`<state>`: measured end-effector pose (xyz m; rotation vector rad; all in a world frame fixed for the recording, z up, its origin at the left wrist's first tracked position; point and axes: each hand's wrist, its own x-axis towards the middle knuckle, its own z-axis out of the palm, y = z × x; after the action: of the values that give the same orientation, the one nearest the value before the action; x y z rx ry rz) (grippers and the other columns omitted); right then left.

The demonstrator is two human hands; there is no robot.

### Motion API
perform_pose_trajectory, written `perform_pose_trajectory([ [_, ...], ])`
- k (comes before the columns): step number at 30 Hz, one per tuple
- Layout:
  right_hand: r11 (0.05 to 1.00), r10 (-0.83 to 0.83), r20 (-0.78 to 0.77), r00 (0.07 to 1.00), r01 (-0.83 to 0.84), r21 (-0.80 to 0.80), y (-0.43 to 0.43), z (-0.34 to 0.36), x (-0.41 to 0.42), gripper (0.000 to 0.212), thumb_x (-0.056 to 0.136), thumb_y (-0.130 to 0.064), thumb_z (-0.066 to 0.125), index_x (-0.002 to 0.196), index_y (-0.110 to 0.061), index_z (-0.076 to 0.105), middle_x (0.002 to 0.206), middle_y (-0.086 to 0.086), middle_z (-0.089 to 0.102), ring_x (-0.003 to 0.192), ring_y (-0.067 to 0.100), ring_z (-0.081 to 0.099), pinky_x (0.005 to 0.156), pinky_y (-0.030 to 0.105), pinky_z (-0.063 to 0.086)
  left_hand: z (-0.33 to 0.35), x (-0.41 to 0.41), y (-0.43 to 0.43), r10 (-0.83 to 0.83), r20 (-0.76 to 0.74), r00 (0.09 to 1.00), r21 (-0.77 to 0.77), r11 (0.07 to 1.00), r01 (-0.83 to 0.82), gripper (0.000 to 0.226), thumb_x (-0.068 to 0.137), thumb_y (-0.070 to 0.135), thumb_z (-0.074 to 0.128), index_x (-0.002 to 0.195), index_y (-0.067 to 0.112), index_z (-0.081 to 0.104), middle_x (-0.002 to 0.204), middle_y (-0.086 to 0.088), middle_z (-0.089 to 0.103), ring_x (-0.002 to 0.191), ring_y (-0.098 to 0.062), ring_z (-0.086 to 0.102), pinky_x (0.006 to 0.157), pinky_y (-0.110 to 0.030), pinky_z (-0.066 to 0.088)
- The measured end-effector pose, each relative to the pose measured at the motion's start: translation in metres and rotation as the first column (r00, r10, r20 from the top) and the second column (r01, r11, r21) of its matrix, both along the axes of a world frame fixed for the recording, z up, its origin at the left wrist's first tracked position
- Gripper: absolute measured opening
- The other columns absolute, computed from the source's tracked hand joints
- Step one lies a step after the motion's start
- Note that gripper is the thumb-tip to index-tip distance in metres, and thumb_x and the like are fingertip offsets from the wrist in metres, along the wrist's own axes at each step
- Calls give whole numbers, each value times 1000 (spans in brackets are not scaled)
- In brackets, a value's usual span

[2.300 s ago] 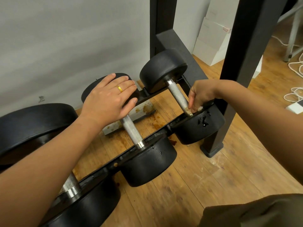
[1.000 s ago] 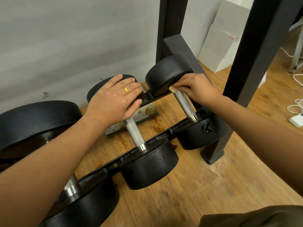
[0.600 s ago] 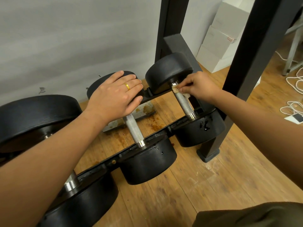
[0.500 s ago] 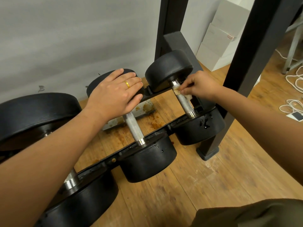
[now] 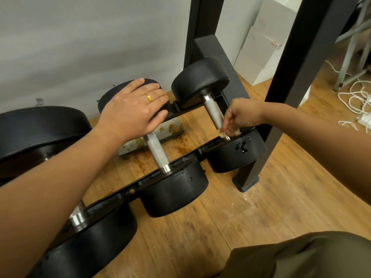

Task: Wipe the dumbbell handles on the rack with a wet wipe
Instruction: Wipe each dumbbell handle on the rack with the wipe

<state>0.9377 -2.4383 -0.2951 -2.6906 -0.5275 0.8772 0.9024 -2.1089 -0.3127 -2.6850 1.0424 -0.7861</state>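
Observation:
Three black dumbbells lie across a low black rack (image 5: 180, 160). The right dumbbell (image 5: 200, 79) has a knurled metal handle (image 5: 213, 110). My right hand (image 5: 242, 115) pinches a small soiled wet wipe (image 5: 224, 134) round the near end of that handle, beside the front weight. My left hand (image 5: 133, 109), fingers straight and wearing a gold ring, rests flat on the rear weight of the middle dumbbell (image 5: 174, 189), above its handle (image 5: 157, 151). The left dumbbell (image 5: 40, 129) is partly hidden by my left forearm.
Black uprights of the rack frame (image 5: 291, 77) stand just right of my right hand. Rusty stains and a metal plate (image 5: 152, 137) lie on the wooden floor under the rack. White boxes (image 5: 259, 51) and white cables (image 5: 355, 101) sit at the back right. A grey wall is behind.
My right hand has slid the wipe down the right dumbbell's handle, from the far end by the rear weight to the near end. My left hand has stayed on the middle dumbbell.

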Motion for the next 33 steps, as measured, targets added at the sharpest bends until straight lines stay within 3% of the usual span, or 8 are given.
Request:
perform_pose_trajectory([
  [2, 992, 60, 290, 955, -89, 89, 1, -1, 1, 17, 85, -13, 76, 93, -28, 78, 95, -15, 73, 95, 4, 67, 83, 16, 45, 0, 0, 0, 1, 8, 1000, 2, 1000, -1, 50, 108, 39, 37, 134, 7, 65, 134, -14, 67, 132, -31, 57, 117, -49, 35],
  [4, 949, 233, 651, 723, -316, 11, 2, -7, 1, 24, 85, 0, 70, 101, -15, 77, 106, 1, 71, 101, 22, 68, 84, 24, 49, 0, 0, -1, 3, 2, 1000, 14, 1000, -3, 49, 108, 39, 38, 135, 8, 65, 135, -14, 67, 133, -30, 57, 117, -49, 36],
  [6, 858, 439, 742, 506, -482, -179, 2, -13, 2, 35, 80, 8, 63, 111, -5, 74, 119, 15, 68, 113, 34, 64, 88, 40, 54, 0, 1, 0, 4, 3, 1000, 19, 1000, -4, 49, 107, 39, 39, 134, 8, 65, 135, -13, 67, 133, -30, 57, 117, -49, 37],
  [12, 645, 761, 508, 405, -563, -518, -15, -23, 23, 82, 73, 21, 62, 147, -11, 48, 158, 11, 37, 150, 27, 23, 114, 37, 29, 0, 1, -1, 13, 12, 1000, 22, 1000, -13, 49, 107, 40, 39, 134, 8, 65, 135, -13, 67, 133, -29, 57, 117, -49, 36],
  [18, 640, 768, 430, 474, -549, -538, -12, -29, 22, 78, 86, 15, 46, 157, -11, 26, 166, 9, 12, 152, 21, -7, 119, 33, -5, -1, 1, 0, 14, 12, 1000, 28, 999, -14, 49, 107, 40, 39, 134, 8, 65, 135, -13, 67, 133, -30, 57, 118, -48, 35],
  [24, 360, 932, 207, 298, -694, -624, -16, -17, 23, 74, 87, 12, 54, 154, -15, 34, 163, 4, 22, 153, 18, 6, 123, 38, 9, 0, 1, 0, 22, 5, 1000, 32, 999, -23, 50, 107, 40, 38, 134, 9, 65, 135, -13, 67, 133, -29, 57, 118, -48, 35],
  [30, 397, 908, 160, 386, -680, -617, -2, -1, 57, 70, 97, 2, 39, 158, -19, 14, 166, 0, 4, 152, 16, -9, 122, 33, -3, -1, 1, 0, 27, 2, 1000, 35, 999, -27, 51, 108, 41, 36, 135, 9, 65, 136, -12, 66, 134, -29, 56, 119, -48, 34],
  [33, 277, 949, 65, 308, -718, -638, -9, -6, 48, 76, 92, 7, 42, 158, -19, 14, 166, 1, 4, 153, 18, -9, 123, 36, -2, -2, 1, 0, 23, 2, 1000, 35, 999, -23, 52, 108, 42, 36, 135, 9, 65, 136, -12, 66, 134, -29, 56, 119, -48, 35],
])
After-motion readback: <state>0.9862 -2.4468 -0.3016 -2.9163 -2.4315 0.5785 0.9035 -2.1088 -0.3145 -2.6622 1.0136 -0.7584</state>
